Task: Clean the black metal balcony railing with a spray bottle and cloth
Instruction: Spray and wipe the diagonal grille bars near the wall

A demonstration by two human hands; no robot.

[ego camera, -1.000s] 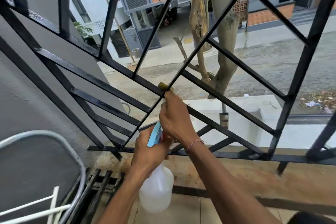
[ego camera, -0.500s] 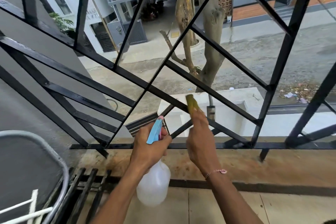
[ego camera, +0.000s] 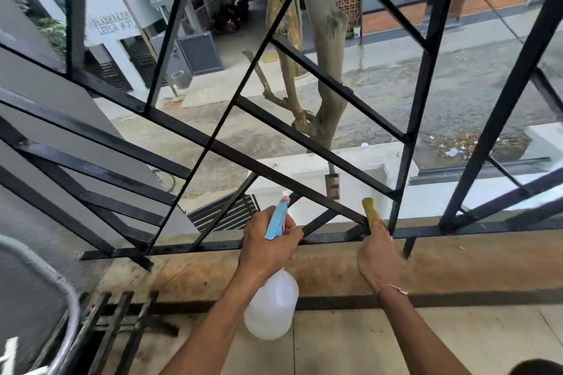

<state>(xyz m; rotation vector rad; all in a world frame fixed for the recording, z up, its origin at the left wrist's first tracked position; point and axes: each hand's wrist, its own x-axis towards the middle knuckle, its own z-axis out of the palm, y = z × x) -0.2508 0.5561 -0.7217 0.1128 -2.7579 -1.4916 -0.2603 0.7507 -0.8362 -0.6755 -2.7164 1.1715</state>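
Note:
The black metal railing (ego camera: 304,189) of crossing diagonal bars fills the view in front of me. My left hand (ego camera: 268,246) grips the neck of a translucent white spray bottle (ego camera: 271,310) with a blue trigger head, held just inside the bottom rail. My right hand (ego camera: 377,256) holds a yellow-green cloth (ego camera: 369,210) against the low end of a long diagonal bar, where it meets the bottom rail. Part of the cloth is hidden inside my fist.
A stained concrete ledge (ego camera: 457,271) runs under the railing, with tiled floor (ego camera: 350,344) nearer me. A grey wall (ego camera: 45,216) and a curved metal frame (ego camera: 61,283) stand at the left, dark floor bars (ego camera: 115,323) beside it. The street and a tree (ego camera: 329,70) lie below.
My right hand has slid the cloth down the diagonal bar, from its middle crossing to its bottom end at the right. The left hand with the bottle stayed low near the bottom rail.

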